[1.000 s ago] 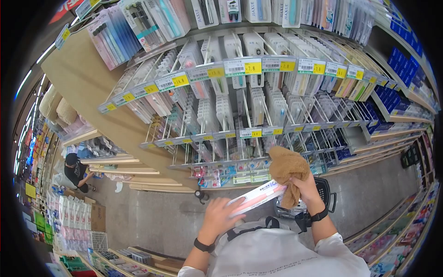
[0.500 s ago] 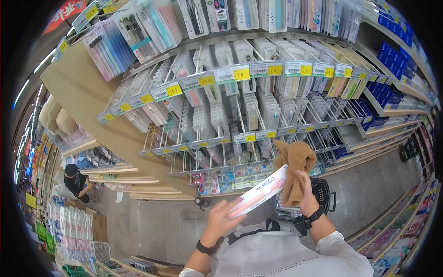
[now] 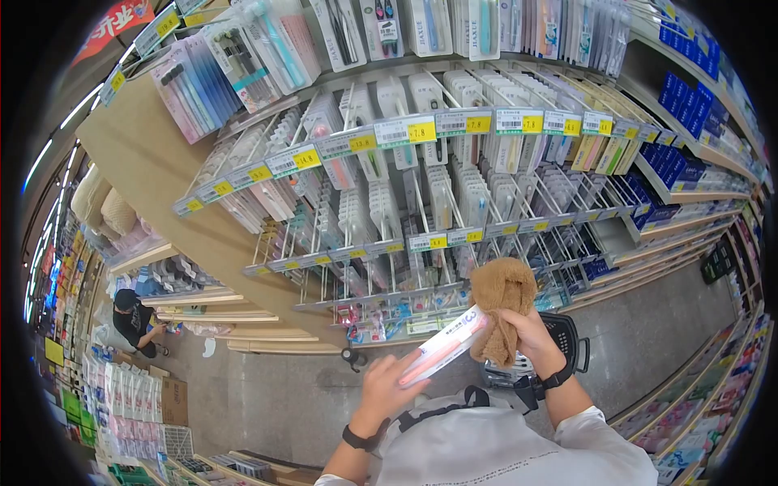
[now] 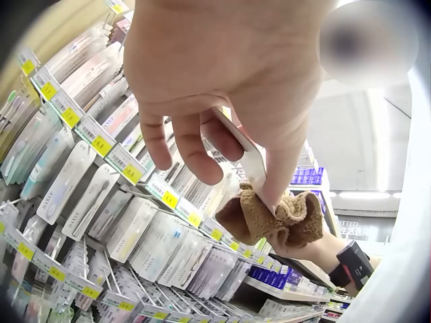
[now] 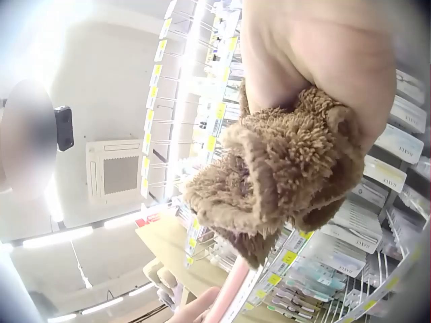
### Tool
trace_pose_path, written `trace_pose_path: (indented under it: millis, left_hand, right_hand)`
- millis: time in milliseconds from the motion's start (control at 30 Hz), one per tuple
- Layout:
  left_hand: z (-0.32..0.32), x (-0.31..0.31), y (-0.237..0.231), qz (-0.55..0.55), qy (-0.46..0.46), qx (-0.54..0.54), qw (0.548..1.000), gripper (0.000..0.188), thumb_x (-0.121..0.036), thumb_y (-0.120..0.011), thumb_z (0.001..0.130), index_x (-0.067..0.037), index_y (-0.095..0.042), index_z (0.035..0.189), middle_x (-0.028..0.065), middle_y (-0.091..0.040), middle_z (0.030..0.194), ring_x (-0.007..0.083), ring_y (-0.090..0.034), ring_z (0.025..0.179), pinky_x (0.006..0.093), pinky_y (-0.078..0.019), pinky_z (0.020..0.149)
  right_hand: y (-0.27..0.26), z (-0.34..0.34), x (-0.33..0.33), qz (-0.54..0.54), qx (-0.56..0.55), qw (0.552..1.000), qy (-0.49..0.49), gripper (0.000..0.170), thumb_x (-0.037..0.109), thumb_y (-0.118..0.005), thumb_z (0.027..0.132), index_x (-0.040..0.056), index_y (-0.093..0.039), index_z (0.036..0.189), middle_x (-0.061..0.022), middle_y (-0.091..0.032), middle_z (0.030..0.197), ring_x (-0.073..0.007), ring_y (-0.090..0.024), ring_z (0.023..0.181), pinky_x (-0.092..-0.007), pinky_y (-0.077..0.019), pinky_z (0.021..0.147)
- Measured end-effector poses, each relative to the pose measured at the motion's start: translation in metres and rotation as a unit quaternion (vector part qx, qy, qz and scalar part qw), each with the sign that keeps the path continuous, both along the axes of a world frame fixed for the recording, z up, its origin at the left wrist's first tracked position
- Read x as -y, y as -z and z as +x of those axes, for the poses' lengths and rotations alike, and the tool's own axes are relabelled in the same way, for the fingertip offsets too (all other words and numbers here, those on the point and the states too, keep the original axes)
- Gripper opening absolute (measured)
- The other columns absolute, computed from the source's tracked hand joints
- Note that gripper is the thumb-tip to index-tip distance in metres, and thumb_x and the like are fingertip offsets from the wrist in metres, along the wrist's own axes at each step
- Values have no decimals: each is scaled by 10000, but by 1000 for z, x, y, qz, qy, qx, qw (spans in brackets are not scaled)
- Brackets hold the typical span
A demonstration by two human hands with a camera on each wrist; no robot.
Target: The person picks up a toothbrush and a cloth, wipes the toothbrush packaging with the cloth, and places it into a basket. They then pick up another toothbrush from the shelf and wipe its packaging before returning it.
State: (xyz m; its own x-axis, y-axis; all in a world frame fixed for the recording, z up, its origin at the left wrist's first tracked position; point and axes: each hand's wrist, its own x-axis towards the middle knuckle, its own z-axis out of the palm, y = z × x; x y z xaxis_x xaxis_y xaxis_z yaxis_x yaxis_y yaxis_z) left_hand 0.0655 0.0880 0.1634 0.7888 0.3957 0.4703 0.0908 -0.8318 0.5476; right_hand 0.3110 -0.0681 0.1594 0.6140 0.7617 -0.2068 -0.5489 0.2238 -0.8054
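My left hand (image 3: 386, 387) grips the lower end of a slim white package (image 3: 454, 340) with a pink toothbrush showing on its front. The package slants up to the right, its far end against a fluffy brown cloth (image 3: 504, 296). My right hand (image 3: 532, 336) holds that cloth bunched up, thumb across its side. In the left wrist view the package's white edge (image 4: 254, 165) lies between thumb and fingers. The right wrist view shows the cloth's pile (image 5: 289, 158) close up under the right hand, most of whose fingers are hidden by it.
Ahead, a store rack (image 3: 429, 243) carries rows of hanging toothbrush packs on metal hooks with price tags. A dark shopping basket (image 3: 567, 332) stands below my right hand. Far left, a person in black (image 3: 134, 324) crouches in the aisle. Blue boxes (image 3: 685, 101) fill shelves at right.
The cloth shifts and changes shape in my right hand, bunching against the package's far end. That end rose in front of the cloth, then came lower. My left hand keeps its grip.
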Motion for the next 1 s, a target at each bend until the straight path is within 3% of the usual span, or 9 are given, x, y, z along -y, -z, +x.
trace_pose_path:
  millis: [167, 367, 433, 467, 533, 633, 733, 900, 1000]
  left_hand:
    - [-7, -2, 3, 1, 0, -4, 1000, 605, -205, -844, 586, -50, -647, 1136, 72, -484, 661, 208, -466, 575, 324, -420, 558]
    - [-12, -5, 6, -95, -56, 2, 994, 593, -277, -833, 614, -39, -640, 1123, 100, -622, 788, 257, -590, 683, 335, -489, 652]
    - [-17, -5, 9, -216, -56, -66, 972, 544, -290, -826, 660, -11, -631, 1085, 135, -667, 866, 216, -640, 732, 315, -503, 688]
    - [-18, -5, 12, -214, -57, -65, 973, 544, -290, -826, 660, -11, -631, 1085, 135, -667, 866, 216, -640, 732, 315, -503, 688]
    - [-16, -4, 17, -313, -52, -55, 947, 477, -278, -811, 703, 6, -629, 1041, 127, -683, 860, 154, -645, 739, 289, -502, 678]
    - [-12, -1, 15, -370, -64, -3, 927, 444, -249, -805, 715, 12, -632, 1031, 110, -689, 862, 124, -634, 763, 278, -499, 689]
    - [-14, -4, 16, -346, -75, 18, 935, 431, -231, -802, 717, 16, -632, 1027, 105, -692, 862, 134, -639, 766, 279, -503, 692]
    - [-18, -6, 15, -312, -111, 22, 943, 425, -240, -802, 713, 16, -634, 1008, 109, -694, 863, 138, -644, 762, 285, -505, 687]
    - [-16, -6, 14, -312, -118, 13, 943, 427, -250, -795, 721, 16, -627, 1010, 113, -692, 878, 145, -645, 775, 292, -506, 697]
  right_hand:
    - [0, -3, -1, -22, 94, 995, -14, 538, -40, -615, 767, 5, -434, 1272, -84, -555, 1186, -199, -555, 1089, -345, -468, 918]
    - [2, -6, 3, 37, 139, 987, -72, 600, -80, -634, 725, 15, -435, 1283, -79, -551, 1199, -204, -555, 1099, -353, -466, 932]
    - [5, -8, 3, 30, 67, 994, -76, 594, -74, -618, 726, 14, -436, 1284, -89, -559, 1198, -214, -567, 1090, -366, -476, 923]
    - [4, -9, 2, 32, 68, 994, -76, 594, -74, -618, 726, 14, -436, 1284, -89, -559, 1198, -214, -567, 1090, -366, -476, 923]
    - [0, -10, -1, 95, -49, 994, -32, 551, -30, -595, 748, 8, -443, 1276, -104, -576, 1179, -236, -590, 1055, -384, -491, 908]
    - [-6, -8, -6, 97, -149, 984, 20, 499, 24, -566, 776, -4, -453, 1262, -117, -588, 1158, -255, -604, 1024, -390, -504, 891]
    - [18, 9, -7, 116, -125, 985, -6, 474, 59, -562, 799, -7, -459, 1257, -118, -584, 1168, -257, -600, 1028, -398, -493, 901]
    - [7, 7, -4, 139, -122, 983, -23, 500, 135, -583, 831, 17, -442, 1296, -117, -551, 1239, -270, -548, 1121, -429, -424, 985]
    - [8, 6, -2, 213, -115, 970, -23, 526, 322, -541, 907, 68, -406, 1348, -103, -506, 1314, -276, -482, 1208, -443, -363, 1039]
